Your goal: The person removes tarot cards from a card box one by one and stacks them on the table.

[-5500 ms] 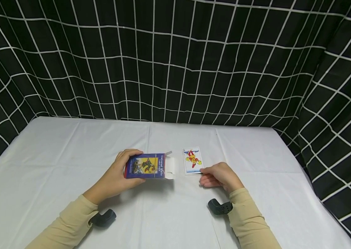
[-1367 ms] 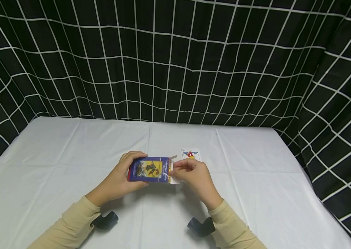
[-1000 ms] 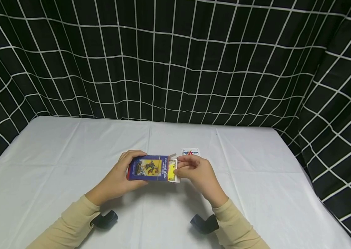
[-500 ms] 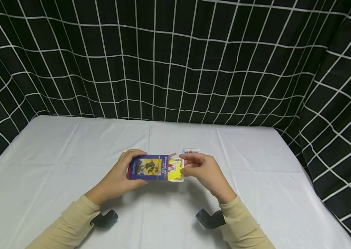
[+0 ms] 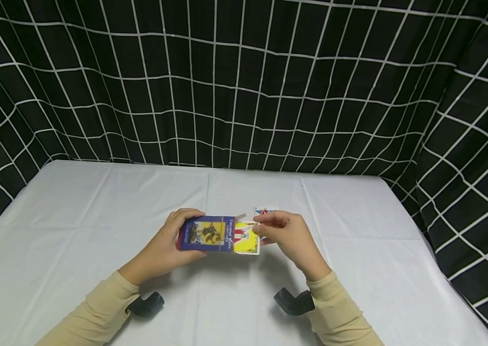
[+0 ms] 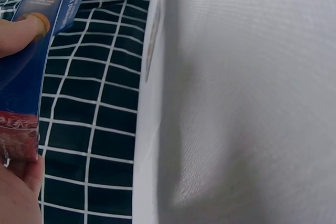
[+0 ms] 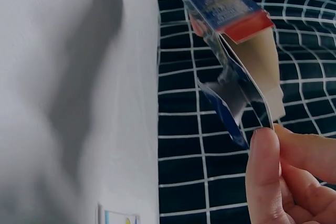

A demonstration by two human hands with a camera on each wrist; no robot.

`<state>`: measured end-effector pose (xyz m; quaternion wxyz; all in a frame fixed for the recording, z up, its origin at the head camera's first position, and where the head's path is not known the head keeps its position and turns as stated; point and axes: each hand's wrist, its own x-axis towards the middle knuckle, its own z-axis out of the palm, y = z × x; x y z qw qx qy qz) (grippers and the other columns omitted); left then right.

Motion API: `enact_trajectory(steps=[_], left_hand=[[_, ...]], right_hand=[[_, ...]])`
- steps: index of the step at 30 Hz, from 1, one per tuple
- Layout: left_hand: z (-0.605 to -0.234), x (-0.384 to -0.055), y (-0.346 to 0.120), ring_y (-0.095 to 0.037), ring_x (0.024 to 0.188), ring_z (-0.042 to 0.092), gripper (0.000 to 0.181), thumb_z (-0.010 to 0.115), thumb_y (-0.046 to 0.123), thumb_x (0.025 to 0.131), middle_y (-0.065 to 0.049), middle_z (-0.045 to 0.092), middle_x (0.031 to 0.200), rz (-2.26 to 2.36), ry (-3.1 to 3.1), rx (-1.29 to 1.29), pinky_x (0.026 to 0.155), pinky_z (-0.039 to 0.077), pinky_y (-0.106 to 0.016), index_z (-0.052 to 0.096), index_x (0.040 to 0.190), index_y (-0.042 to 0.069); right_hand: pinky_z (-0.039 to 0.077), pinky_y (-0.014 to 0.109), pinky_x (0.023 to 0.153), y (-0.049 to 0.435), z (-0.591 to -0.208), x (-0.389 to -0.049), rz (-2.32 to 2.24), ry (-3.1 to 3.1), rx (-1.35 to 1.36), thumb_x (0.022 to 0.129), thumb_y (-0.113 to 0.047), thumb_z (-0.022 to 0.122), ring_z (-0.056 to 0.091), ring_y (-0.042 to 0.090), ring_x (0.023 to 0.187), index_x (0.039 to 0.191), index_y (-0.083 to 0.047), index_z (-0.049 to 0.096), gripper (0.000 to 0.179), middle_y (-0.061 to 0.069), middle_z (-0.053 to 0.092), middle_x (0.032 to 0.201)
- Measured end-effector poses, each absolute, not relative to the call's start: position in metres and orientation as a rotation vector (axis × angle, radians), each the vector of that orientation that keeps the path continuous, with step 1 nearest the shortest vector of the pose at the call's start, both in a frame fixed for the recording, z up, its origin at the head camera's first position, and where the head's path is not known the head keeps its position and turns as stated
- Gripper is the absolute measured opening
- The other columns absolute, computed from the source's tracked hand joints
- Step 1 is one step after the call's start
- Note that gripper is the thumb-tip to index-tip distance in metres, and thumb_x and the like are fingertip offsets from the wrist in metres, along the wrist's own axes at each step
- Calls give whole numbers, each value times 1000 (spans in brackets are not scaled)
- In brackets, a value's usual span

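Observation:
My left hand grips a blue tarot card box from its closed end, thumb along the near edge and fingers along the far one. Out of the box's right end sticks a yellow tarot card with a red and white figure, part of it still inside. My right hand pinches that card at its outer edge between thumb and fingers. In the right wrist view the box's end flap hangs open beside the pinched card. Behind the right hand lies another tarot card, mostly covered from the head view.
A white cloth covers the table. Black curtains with a white grid stand at the back and both sides. Dark wrist-worn devices sit under both sleeves.
My right hand has left the card on the table, reached the box's open end and drawn a yellow card rightward, partly out. The left hand keeps its grip, almost still.

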<state>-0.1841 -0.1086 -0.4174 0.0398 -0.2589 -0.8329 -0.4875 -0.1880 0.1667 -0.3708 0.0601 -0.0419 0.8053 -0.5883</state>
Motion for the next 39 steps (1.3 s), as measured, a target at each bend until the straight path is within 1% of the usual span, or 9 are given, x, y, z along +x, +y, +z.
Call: enact_trajectory(steps=[7,13,23,29,39], left_hand=[[-418,-184,-110,-18,124,39,76,87,13,73,-6,50,140,-1499,-2555,-783,103,39,-47,46,138,14],[-417,-183,-110,-18,124,39,76,86,13,74,-6,49,140,-1497,-2560,-780,103,39,-47,46,138,14],[-418,-184,-110,-18,124,40,76,86,13,74,-6,49,140,-1491,-2565,-773,103,39,-45,46,138,14],[-419,-184,-111,-18,125,40,76,86,13,75,-6,49,140,-1488,-2566,-778,104,39,-47,45,139,14],[-420,-185,-110,-17,123,40,76,86,13,74,-5,49,140,-1476,-2555,-782,102,40,-46,45,139,15]], right_hand=[[60,31,71,175,-369,-190,-1767,2435,-121,87,-5,70,69,13,76,112,10,69,29,21,72,105],[60,29,71,180,-365,-191,-1720,2454,-94,87,-6,70,69,11,77,115,9,68,31,21,72,110],[59,28,70,187,-363,-194,-1670,2496,-61,87,-8,72,68,10,74,110,8,71,28,18,74,105],[59,28,70,190,-362,-195,-1670,2498,-84,87,-9,73,68,9,73,110,8,72,28,17,74,103],[59,27,72,198,-360,-197,-1609,2536,-65,87,-10,74,69,8,72,110,6,72,28,16,75,100]])
